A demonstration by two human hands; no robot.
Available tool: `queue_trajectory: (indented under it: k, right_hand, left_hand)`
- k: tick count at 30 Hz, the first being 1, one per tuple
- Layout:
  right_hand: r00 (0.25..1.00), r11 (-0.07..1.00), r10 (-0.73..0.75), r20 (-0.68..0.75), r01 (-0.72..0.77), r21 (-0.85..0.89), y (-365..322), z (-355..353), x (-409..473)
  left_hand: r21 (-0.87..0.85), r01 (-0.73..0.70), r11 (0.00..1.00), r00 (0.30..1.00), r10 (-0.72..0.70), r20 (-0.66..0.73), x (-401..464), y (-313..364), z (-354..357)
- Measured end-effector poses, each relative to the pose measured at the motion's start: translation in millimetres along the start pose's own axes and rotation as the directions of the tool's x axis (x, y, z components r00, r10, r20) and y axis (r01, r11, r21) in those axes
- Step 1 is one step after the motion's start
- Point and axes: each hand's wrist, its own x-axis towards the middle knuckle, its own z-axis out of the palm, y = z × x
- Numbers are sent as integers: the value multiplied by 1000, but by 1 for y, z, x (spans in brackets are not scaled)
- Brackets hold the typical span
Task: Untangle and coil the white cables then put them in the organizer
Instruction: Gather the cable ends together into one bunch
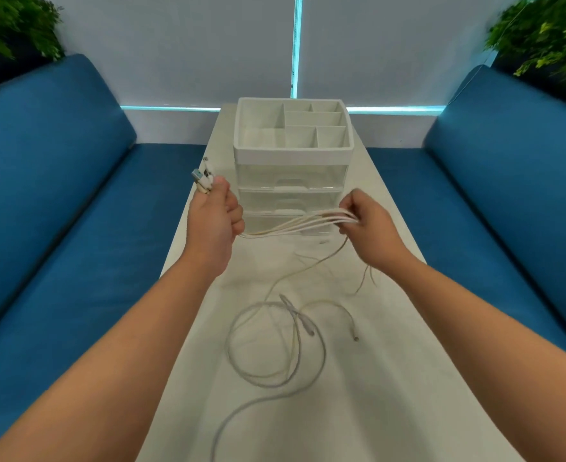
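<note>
step: coiling, mid-wrap | left hand point(215, 217) grips plug ends, fingers curled | right hand point(367, 219) pinches several strands of white cables point(295, 225) stretched between hands | loose tail loops on counter point(408, 378) at 6 o'clock | organizer point(294, 151) at 12, compartments bare | next, I judge: wrap slack, watch tail tangle
</note>
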Motion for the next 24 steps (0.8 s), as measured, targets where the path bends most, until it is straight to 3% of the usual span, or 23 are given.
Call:
queue_trajectory:
  k: [3, 6, 8, 10, 13, 17, 20, 22, 24]
  right_hand:
    - [999, 993, -38, 9, 37, 111, -11, -6, 8]
    - [946, 984, 81, 313, -27, -174, 15, -2, 4]
    - [911, 939, 178, 372, -44, -342, 36, 5, -6]
    - [953, 941, 155, 262, -62, -332, 42, 7, -8]
    - [999, 990, 30, 27, -26, -141, 24, 6, -3]
    - [943, 947, -265, -199, 216, -236, 1, 4, 3]
    - [930, 959, -229, -287, 165, -228, -4, 3, 8]
    - [973, 940, -138, -185, 70, -333, 4, 4, 10]
    - [996, 805, 11, 89, 44, -591, 15, 5, 6]
  left_hand:
    - [-48, -23, 999, 997, 20, -71, 5, 6, 0]
    - [-62, -29, 998, 996, 24, -91, 9, 9, -5]
    - [1, -29, 1000, 996, 29, -86, 7, 5, -8]
    - [76, -29, 997, 995, 36, -93, 3, -3, -11]
    - [75, -38, 996, 990, 48, -134, -2, -8, -14]
    - [23, -115, 993, 985, 117, -128, -2, 0, -13]
    - [22, -163, 986, 982, 164, -92, -3, 7, -12]
    - [57, -174, 983, 981, 178, -79, -4, 7, -13]
    - [87, -158, 984, 983, 165, -84, -6, 2, -18]
